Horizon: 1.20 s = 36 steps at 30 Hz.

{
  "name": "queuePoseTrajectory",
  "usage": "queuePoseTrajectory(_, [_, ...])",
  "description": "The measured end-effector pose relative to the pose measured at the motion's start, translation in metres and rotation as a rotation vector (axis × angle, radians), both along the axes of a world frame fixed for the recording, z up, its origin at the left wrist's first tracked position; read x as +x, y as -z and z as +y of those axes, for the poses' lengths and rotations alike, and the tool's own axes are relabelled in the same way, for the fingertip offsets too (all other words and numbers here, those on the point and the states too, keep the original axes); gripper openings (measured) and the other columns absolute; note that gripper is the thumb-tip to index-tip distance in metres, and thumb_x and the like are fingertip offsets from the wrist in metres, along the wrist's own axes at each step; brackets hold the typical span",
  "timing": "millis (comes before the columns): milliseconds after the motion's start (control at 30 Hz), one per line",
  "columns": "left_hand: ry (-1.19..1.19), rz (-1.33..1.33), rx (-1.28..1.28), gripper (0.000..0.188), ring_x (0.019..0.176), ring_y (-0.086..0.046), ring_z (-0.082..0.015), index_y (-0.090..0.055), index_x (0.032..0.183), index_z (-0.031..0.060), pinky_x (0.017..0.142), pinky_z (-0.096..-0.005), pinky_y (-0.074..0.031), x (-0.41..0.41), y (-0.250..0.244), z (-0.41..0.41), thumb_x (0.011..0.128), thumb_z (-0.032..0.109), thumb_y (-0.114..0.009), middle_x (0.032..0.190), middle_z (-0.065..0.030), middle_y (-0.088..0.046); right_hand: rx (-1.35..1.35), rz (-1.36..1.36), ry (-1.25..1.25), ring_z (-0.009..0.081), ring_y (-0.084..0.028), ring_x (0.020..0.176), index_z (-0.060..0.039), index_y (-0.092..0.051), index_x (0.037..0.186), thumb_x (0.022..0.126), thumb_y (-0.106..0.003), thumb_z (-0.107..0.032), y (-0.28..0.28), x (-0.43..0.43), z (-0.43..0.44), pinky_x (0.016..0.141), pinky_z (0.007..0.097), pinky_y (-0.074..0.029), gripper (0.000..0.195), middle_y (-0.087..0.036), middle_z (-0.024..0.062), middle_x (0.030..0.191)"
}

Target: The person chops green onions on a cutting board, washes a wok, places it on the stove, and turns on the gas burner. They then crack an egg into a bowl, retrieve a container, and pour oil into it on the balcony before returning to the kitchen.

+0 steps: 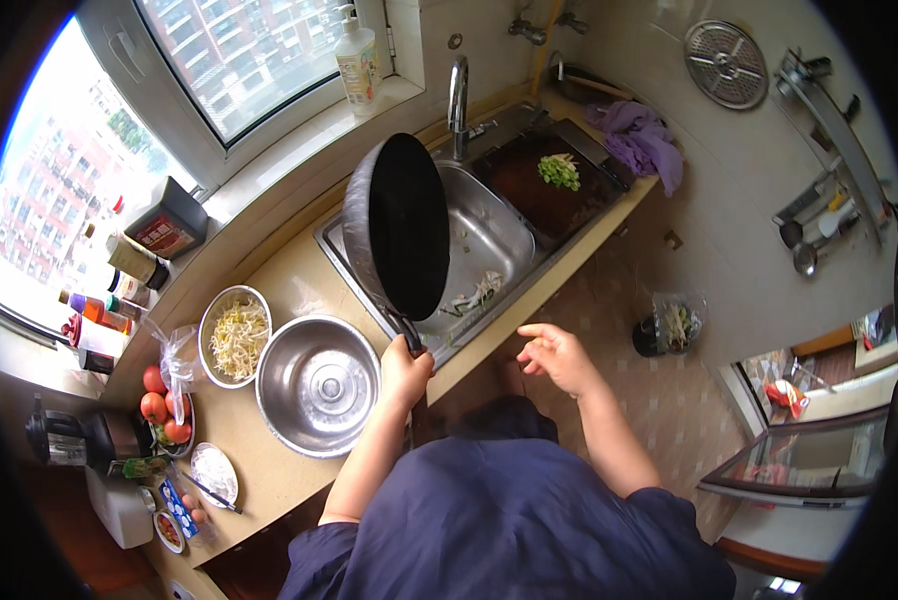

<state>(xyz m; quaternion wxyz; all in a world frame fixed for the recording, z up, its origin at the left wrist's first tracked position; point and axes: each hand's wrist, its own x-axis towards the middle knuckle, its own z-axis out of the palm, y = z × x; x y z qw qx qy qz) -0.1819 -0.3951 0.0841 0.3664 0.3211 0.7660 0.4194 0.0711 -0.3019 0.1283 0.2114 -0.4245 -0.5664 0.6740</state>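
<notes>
My left hand [408, 373] grips the handle of a black-lined wok [411, 225], which is tilted on its side over the left part of a stainless steel sink [505, 217]. Nothing is in my right hand [560, 360]; its fingers are spread in the air before the counter's front edge. Food scraps [475, 294] lie in the sink, partly behind the wok. Beyond the sink stands a chrome faucet [458, 105]. A large steel basin [318, 386] with a bare inside sits on the counter, left of my left forearm.
Bean sprouts fill a metal bowl [235, 337] behind the basin. Chopped green onion [560, 172] lies on a dark cutting board [528, 214] right of the sink. Tomatoes [154, 407], a white plate [214, 474] and window-sill bottles are at left. A lined trash bin [648, 336] stands on the floor.
</notes>
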Motion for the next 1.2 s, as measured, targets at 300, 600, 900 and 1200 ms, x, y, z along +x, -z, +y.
queuePoseTrajectory(300, [-0.252, 0.288, -0.196, 0.021, 0.068, -0.060, -0.0376, -0.051, 0.082, -0.0032, 0.066, -0.0441, -0.050, 0.007, 0.046, 0.076, 0.073, 0.009, -0.065, 0.075, -0.0204, -0.059, 0.065, 0.014, 0.014, 0.0092, -0.061, 0.073, -0.0021, -0.056, 0.121, 0.094, -0.057, -0.012, 0.032, -0.036, 0.254, 0.064, 0.0233, -0.049, 0.029, -0.066, 0.0058, 0.094])
queuePoseTrajectory(600, [-0.496, -0.916, 0.122, 0.015, 0.051, -0.052, -0.0130, -0.054, 0.094, 0.0035, 0.050, -0.0263, -0.044, 0.038, -0.010, 0.138, 0.081, 0.006, -0.062, 0.070, -0.0035, -0.053, 0.266, -0.021, -0.066, 0.0092, -0.060, 0.077, -0.0016, -0.062, 0.115, 0.094, -0.060, -0.017, 0.079, -0.158, 0.455, 0.064, 0.0242, -0.048, 0.026, -0.067, 0.0045, 0.093])
queuePoseTrajectory(900, [-0.520, -1.053, 0.169, 0.018, 0.050, -0.053, -0.0122, -0.052, 0.093, 0.0049, 0.049, -0.0255, -0.043, 0.057, 0.007, 0.147, 0.079, 0.005, -0.062, 0.071, -0.0029, -0.054, 0.229, -0.055, -0.004, 0.0118, -0.065, 0.081, -0.0012, -0.063, 0.109, 0.100, -0.049, -0.020, 0.095, -0.198, 0.478, 0.067, 0.0226, -0.050, 0.025, -0.070, 0.0086, 0.096])
queuePoseTrajectory(1200, [-0.404, -1.004, 0.075, 0.018, 0.051, -0.055, -0.0126, -0.050, 0.093, 0.0034, 0.051, -0.0269, -0.046, 0.060, -0.001, 0.138, 0.079, 0.004, -0.060, 0.070, -0.0034, -0.053, 0.780, -0.632, -1.380, 0.0365, -0.024, 0.143, -0.0002, -0.038, 0.143, 0.092, -0.051, -0.050, 0.122, -0.184, 0.316, 0.116, 0.0417, -0.022, 0.072, -0.029, 0.0244, 0.152])
